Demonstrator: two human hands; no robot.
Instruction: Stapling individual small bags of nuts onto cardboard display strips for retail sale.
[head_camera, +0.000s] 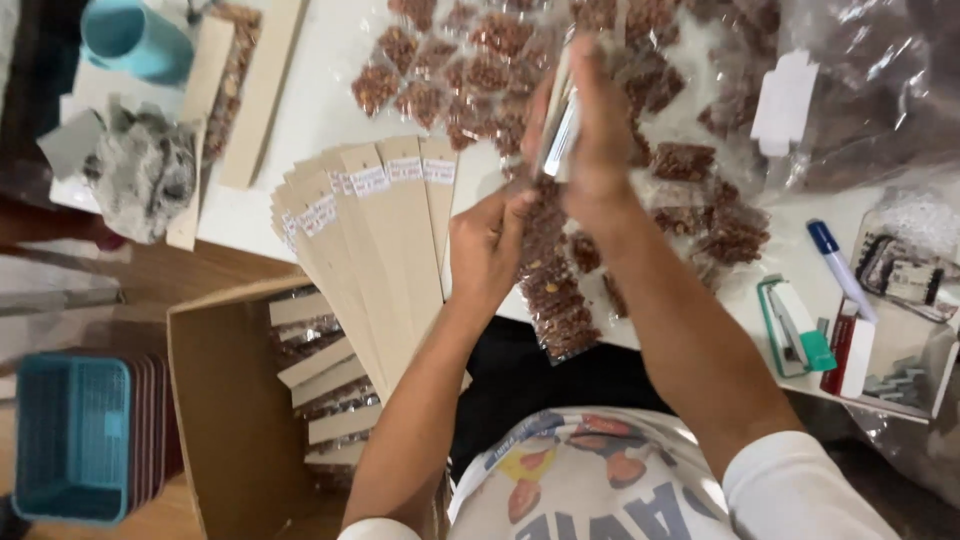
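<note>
**Strip of snack packets held up over the worktop**

Nearest the lens is the person's printed shirt, w/ both forearms reaching up and away from it. Left hand is closed, fingertips pinching the upper part of a hanging strip of clear packets filled w/ reddish-brown bits; the strip's lower end rests on the white worktop near its front edge. Right hand is higher, fingers pressed together around a shiny, blurred top piece of the strip (can't tell exactly what it is). Fanned cardboard header strips lie just beside the left hand; a cardboard box w/ finished strips sits below, off the worktop edge. A green stapler and a blue pen lie to the right, near loose packets.

Risk, as I judge it: the pinch is narrow and the film looks slick, so the strip could slip or twist, tearing a seam, or drop past the edge.
</note>
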